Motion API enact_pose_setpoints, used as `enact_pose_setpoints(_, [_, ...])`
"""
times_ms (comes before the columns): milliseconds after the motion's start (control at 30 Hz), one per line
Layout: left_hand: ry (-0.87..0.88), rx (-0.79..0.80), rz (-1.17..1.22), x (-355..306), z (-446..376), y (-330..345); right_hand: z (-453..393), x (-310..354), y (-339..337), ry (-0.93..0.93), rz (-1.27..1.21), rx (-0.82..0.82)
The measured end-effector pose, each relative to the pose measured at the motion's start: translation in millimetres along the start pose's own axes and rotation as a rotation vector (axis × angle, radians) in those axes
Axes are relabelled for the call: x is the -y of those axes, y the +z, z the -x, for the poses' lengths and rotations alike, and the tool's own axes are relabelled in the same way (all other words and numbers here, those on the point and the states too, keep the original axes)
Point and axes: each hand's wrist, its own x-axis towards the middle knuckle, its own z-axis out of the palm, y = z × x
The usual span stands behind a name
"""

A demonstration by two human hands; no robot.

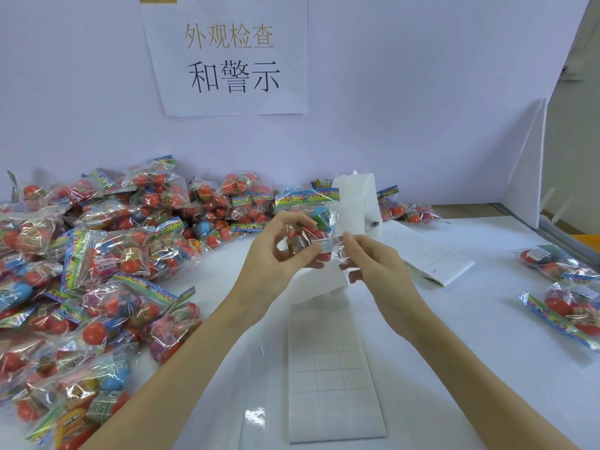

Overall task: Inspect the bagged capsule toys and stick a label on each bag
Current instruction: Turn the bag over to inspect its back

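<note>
A big pile [97, 271] of bags filled the left of the frame; a few finished-looking ones [565, 287] lay at the right edge. At centre, the left hand [276, 251] gripped one bag [308, 228] upright, header up, over the label sheet [331, 368]. The right hand [373, 261] sat just right of it, fingertips [349, 238] pinching its edge beside the label [324, 245].

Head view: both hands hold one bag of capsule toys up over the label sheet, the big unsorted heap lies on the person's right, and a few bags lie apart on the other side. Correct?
Not quite: the head view shows the big heap on the person's left, and the few separate bags on the right. The rest stands: left hand and right hand hold one bag over the label sheet.
</note>
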Motion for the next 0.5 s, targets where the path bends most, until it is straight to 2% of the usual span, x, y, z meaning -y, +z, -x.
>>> enact_pose_setpoints(167, [0.007, 0.06, -0.01, 0.5, 2.2, 2.4, 3.9, 2.1, 5.9, -0.057, -0.002, 0.019])
enact_pose_setpoints(367, [0.038, 0.061, -0.048, 1.0, 0.8, 0.4, 1.7, 2.9, 1.5, 0.022, -0.275, 0.111])
enact_pose_setpoints(500, [0.058, 0.063, 0.019, -2.9, 0.9, 0.3, -0.2, 2.2, -0.7, 0.093, -0.433, 0.167])
